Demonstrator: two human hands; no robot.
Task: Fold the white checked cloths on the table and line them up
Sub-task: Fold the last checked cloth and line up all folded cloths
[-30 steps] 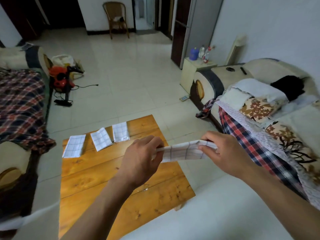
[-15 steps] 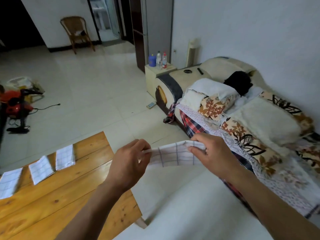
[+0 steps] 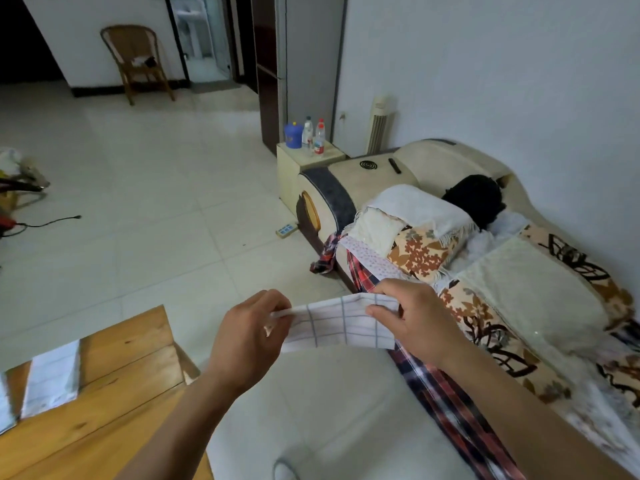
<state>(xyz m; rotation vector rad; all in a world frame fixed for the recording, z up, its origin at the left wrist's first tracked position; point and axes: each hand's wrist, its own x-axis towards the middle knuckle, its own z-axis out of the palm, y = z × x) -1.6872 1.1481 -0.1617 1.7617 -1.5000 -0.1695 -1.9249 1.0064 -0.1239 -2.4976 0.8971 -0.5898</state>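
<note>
A white checked cloth (image 3: 341, 325), folded into a narrow strip, hangs in the air to the right of the wooden table (image 3: 114, 386). My left hand (image 3: 251, 336) pinches its left end. My right hand (image 3: 417, 322) pinches its right end and top edge. A folded white checked cloth (image 3: 52, 377) lies on the table at the left edge of the view; a sliver of another cloth (image 3: 5, 405) shows beside it.
A sofa (image 3: 512, 271) piled with cushions, blankets and a plaid cover runs along the right. A small cabinet with a blue jar and bottles (image 3: 306, 136) stands at its far end. A wicker chair (image 3: 138, 62) stands by the far wall. The floor is pale tile.
The view has swung to the right, so the table and its laid-out cloths have slid toward the left edge. Both hands keep hold of the cloth, which hangs a little deeper between them.
</note>
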